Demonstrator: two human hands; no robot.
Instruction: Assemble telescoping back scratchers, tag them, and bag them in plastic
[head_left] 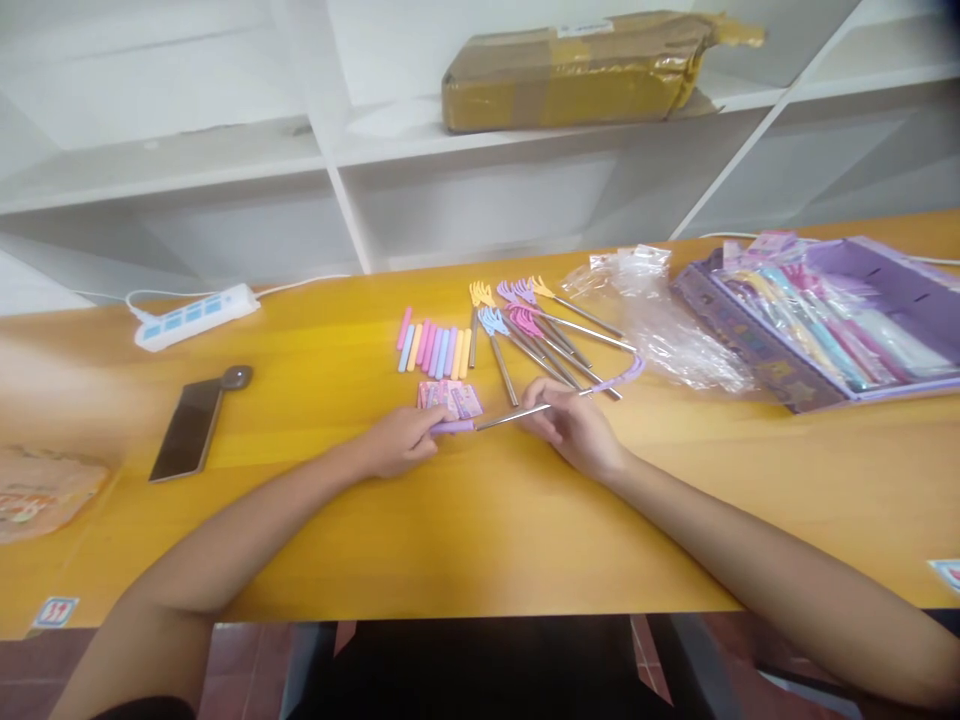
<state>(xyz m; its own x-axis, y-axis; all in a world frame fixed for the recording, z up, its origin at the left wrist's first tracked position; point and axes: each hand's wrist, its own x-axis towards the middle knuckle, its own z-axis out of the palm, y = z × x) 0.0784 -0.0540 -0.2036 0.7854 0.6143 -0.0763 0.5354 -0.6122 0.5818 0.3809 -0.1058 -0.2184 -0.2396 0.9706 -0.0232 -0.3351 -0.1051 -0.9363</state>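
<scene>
My left hand point(405, 440) is closed round a purple handle tube point(454, 427). In my right hand point(574, 430) I grip the metal rod of a back scratcher point(512, 416), its purple claw head point(621, 376) pointing right. The rod's left end lies at the mouth of the tube; I cannot tell whether it is inside. Just behind my left hand are small pink printed cards point(461, 399). Beyond them loose handle tubes point(435, 350) in pink, blue, purple and yellow form a row. Several back scratchers point(551, 345) with bare metal rods and coloured claw heads lie behind my right hand.
Clear plastic bags point(656, 320) lie beside a purple display box point(806, 398) of wrapped back scratchers. On the left are a power strip point(196, 317), a phone point(186, 430) and a small dark rounded object point(237, 377). A taped carton point(570, 80) sits on the shelf behind.
</scene>
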